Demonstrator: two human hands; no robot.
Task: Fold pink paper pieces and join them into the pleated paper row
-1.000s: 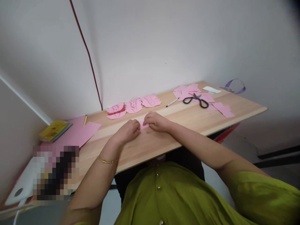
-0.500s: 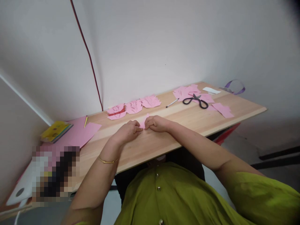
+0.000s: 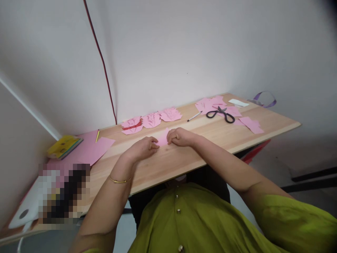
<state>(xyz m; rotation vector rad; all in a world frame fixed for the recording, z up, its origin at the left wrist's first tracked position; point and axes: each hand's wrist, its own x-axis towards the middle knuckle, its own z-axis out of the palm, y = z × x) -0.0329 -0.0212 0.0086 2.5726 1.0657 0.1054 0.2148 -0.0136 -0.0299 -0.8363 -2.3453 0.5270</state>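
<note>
A small piece of pink paper [image 3: 162, 138] lies on the wooden table [image 3: 158, 168] between my two hands. My left hand [image 3: 146, 147] grips its left side, with thumb and fingers pinched together. At the right side, my right hand [image 3: 180, 137] has its fingers curled and closed on the paper's edge. Parts of the sheet are hidden under the fingers. Beyond my hands, several cut pink paper pieces with creased, fringed surfaces [image 3: 151, 119] stand in a row near the wall; the leftmost bears a red strip [image 3: 132, 125].
Black-handled scissors [image 3: 220, 114] rest on pink paper scraps [image 3: 251, 124] at the right, near a pen [image 3: 195, 116] and a white strip [image 3: 238, 103]. Larger pink sheets [image 3: 104, 147], a yellow pencil [image 3: 97, 136] and a yellow packet [image 3: 63, 146] lie left. A blurred area covers the near left.
My hands have moved slightly apart, the right one shifting rightward, so more of the pink paper shows between them. The whole view has shifted a little.
</note>
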